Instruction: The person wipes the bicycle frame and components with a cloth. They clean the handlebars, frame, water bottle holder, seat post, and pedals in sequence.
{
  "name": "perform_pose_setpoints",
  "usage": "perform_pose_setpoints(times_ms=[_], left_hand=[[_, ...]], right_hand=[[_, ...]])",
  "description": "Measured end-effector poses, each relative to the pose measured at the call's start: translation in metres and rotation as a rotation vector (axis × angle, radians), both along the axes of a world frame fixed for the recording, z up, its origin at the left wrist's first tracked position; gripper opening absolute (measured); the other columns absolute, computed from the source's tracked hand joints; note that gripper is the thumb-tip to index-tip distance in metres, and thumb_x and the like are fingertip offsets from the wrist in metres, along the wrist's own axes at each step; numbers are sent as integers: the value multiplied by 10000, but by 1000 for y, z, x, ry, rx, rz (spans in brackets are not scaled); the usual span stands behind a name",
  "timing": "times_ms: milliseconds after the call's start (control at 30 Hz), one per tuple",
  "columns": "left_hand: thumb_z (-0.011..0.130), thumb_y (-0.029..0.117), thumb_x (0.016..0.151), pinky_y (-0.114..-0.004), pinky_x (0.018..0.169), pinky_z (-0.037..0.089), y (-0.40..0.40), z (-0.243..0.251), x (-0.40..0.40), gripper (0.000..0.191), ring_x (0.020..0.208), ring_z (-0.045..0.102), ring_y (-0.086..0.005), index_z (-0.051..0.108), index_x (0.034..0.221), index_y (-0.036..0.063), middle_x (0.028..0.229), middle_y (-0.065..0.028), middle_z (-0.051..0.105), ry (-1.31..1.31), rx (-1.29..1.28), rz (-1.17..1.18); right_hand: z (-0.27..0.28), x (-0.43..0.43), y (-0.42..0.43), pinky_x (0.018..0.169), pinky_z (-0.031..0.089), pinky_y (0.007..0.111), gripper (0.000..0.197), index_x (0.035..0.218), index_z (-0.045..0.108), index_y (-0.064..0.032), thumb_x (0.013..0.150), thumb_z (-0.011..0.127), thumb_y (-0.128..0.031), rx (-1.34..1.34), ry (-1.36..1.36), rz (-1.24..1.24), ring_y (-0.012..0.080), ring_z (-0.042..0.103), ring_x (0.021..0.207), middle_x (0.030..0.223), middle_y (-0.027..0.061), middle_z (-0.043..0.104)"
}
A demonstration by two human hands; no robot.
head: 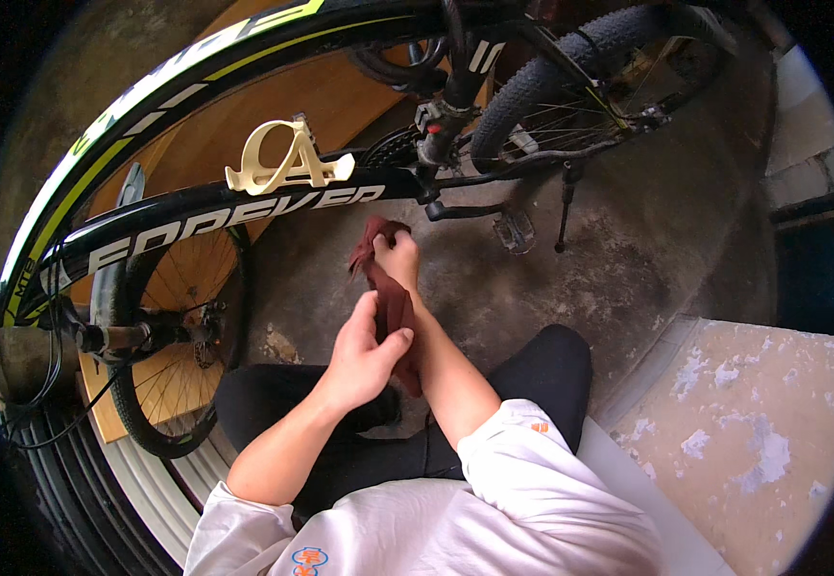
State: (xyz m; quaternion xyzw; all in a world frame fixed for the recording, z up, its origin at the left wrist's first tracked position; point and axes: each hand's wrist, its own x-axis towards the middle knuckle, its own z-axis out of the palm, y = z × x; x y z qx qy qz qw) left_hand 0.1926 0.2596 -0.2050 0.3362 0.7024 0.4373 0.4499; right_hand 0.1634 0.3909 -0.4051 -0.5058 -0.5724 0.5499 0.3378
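A dark red cloth (393, 302) is stretched between my two hands, in front of the bicycle frame's down tube (258, 205). My right hand (396, 259) grips its upper part, the fingers curled into the fabric. Nearer to me, my left hand (368, 349) pinches the cloth between thumb and fingers, and a loose end hangs down beside my right forearm. Just beyond the hands, a cream plastic bottle cage (287, 162) is fixed on the black down tube. The crank arm and a pedal (514, 232) are to the right of my right hand.
The front wheel (179, 345) stands at the left, near wooden boards (161, 381) and stacked long profiles. The rear wheel (532, 93) and kickstand (564, 209) are at the upper right. A wall with peeling paint (741, 425) is at the right. Cables hang at the far left.
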Motion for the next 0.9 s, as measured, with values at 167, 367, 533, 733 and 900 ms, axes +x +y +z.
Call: perform_pose_setpoints(times_ms=[167, 367, 533, 733, 900], left_hand=[[585, -13, 963, -301, 978, 489, 10, 17, -24, 365, 1098, 615, -148, 550, 1325, 21, 1207, -58, 641, -144, 97, 273], [531, -25, 934, -292, 904, 530, 12, 26, -61, 322, 997, 654, -141, 630, 1239, -2, 1128, -59, 690, -383, 357, 444], [608, 54, 944, -294, 853, 528, -8, 20, -75, 250, 993, 655, -136, 683, 1181, 29, 1088, -45, 708, -248, 139, 276], [686, 127, 944, -370, 917, 564, -91, 80, -35, 337, 1079, 697, -297, 662, 1253, -6, 1229, -168, 677, 666, 4, 225], [643, 83, 1005, -316, 821, 590, -194, 145, -6, 200, 935, 722, -194, 681, 1179, -8, 1094, -105, 705, 698, 140, 530]], right_hand=[[11, 58, -9, 764, 520, 371, 236, 997, 685, 18, 946, 650, -209, -225, 429, 8, 176, 639, 808, 876, 92, 722], [122, 125, -19, 1132, 418, 361, 714, 1446, 509, -26, 875, 833, -307, -365, 700, 828, 194, 551, 1298, 1376, 70, 613], [117, 91, -41, 876, 533, 314, 310, 1148, 679, -22, 841, 712, -43, -407, 638, 392, 139, 662, 934, 1033, 13, 715], [111, 26, -5, 851, 525, 360, 169, 1067, 642, 2, 928, 637, -93, -243, 553, -199, 170, 655, 940, 1006, 71, 704], [173, -65, -66, 980, 505, 427, 225, 1140, 608, 79, 966, 613, -62, 31, 521, -179, 291, 675, 1059, 1134, 185, 717]])
